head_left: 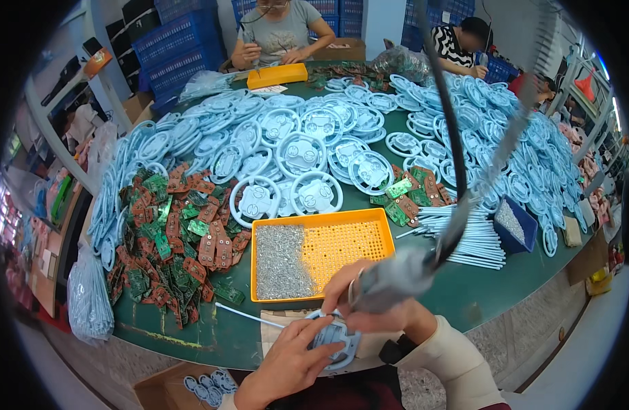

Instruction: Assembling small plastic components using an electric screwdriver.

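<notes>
My right hand [377, 321] is wrapped round a grey electric screwdriver [396, 277], blurred, with a dark cord rising from it. The tool points down toward a light blue plastic toy steering wheel part [350, 339] at the table's near edge. My left hand [290, 362] presses its fingers on that part and steadies it on a piece of cardboard [270, 335]. A thin pale blue stick [249, 315] sticks out to the left from beside the part. The screwdriver's tip is hidden behind my right hand.
Just beyond stands a yellow tray [321, 222] with small screws [282, 263]. Red and green circuit boards [184, 232] heap up on the left, blue wheel parts [302, 154] behind. Rightward lie pale sticks [465, 236] and a blue bin [519, 229]. Two co-workers sit across.
</notes>
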`<move>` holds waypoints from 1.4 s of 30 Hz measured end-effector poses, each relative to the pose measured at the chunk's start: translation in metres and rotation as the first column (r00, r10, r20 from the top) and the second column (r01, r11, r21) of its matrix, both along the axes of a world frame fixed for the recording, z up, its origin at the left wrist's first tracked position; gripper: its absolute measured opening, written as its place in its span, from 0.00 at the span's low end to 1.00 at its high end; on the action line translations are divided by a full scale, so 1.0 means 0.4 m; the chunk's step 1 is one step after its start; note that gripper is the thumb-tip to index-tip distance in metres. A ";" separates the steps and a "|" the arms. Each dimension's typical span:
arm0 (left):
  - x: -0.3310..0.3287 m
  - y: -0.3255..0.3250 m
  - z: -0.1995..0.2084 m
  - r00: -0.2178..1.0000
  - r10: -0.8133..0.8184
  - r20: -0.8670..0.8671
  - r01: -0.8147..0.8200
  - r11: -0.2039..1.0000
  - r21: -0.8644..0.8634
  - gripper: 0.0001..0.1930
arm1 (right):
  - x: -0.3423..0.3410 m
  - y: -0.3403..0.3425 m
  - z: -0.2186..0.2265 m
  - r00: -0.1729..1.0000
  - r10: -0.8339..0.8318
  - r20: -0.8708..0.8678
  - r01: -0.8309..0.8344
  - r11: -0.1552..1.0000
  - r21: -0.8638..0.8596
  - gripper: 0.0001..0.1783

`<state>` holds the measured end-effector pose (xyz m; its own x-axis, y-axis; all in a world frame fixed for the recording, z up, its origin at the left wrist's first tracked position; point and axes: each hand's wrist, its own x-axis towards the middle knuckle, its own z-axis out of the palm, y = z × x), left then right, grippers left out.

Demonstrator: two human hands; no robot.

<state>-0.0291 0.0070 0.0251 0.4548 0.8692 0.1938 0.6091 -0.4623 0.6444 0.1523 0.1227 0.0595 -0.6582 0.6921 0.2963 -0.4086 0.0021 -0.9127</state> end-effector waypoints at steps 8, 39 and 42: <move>0.029 -0.029 0.017 0.992 0.025 -0.123 -0.005 0.988 0.156 0.24 | 0.035 -0.064 0.022 0.960 -0.259 0.107 0.235 0.952 0.194 0.26; 0.160 -0.117 -0.106 0.915 0.351 0.200 -0.404 0.815 0.416 0.21 | 0.216 -0.199 0.089 0.910 -0.360 -0.207 0.400 0.893 0.205 0.30; 0.177 -0.163 -0.088 0.902 0.309 0.301 -0.425 0.756 0.497 0.19 | 0.210 -0.237 0.124 0.889 -0.406 -0.210 0.448 0.865 0.225 0.31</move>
<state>0.0416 -0.0582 -0.0103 0.0263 0.6863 0.7268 0.6983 -0.5329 0.4779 0.2365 0.0278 0.1092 -0.2483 0.7788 0.5761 -0.4447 0.4368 -0.7820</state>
